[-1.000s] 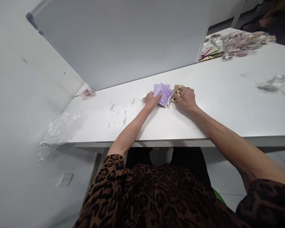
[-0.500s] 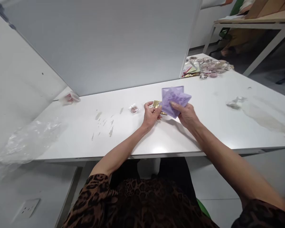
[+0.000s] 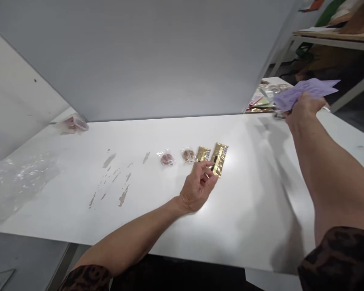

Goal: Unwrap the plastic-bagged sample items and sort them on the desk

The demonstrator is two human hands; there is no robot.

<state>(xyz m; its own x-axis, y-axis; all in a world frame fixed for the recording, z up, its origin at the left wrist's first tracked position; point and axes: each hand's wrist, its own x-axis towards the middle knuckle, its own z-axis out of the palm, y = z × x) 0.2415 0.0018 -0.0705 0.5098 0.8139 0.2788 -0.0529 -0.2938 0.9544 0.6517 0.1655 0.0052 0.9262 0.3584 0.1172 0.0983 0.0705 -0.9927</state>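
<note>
My left hand (image 3: 198,186) is over the middle of the white table, fingers loosely curled and thumb apart. Its fingertips reach the near ends of two gold packets, a longer one (image 3: 221,157) and a shorter one (image 3: 203,153) partly hidden by the fingers. To the left lie two small clear-wrapped pieces, a brownish one (image 3: 188,154) and a reddish one (image 3: 166,158). My right hand (image 3: 306,106) is stretched far to the right, closed on purple packets (image 3: 314,88) above the pile; how many cannot be made out.
A pile of wrapped packets (image 3: 262,102) lies at the back right, beside the upright grey panel (image 3: 157,60). Clear plastic (image 3: 21,182) is at the left, with a small reddish bag (image 3: 73,123) behind. Another table (image 3: 336,36) stands beyond, a person partly visible there.
My right hand has carried the purple packets from the middle out to the right, over the pile. My left hand stays by the gold packets, which are now uncovered. The view has shifted.
</note>
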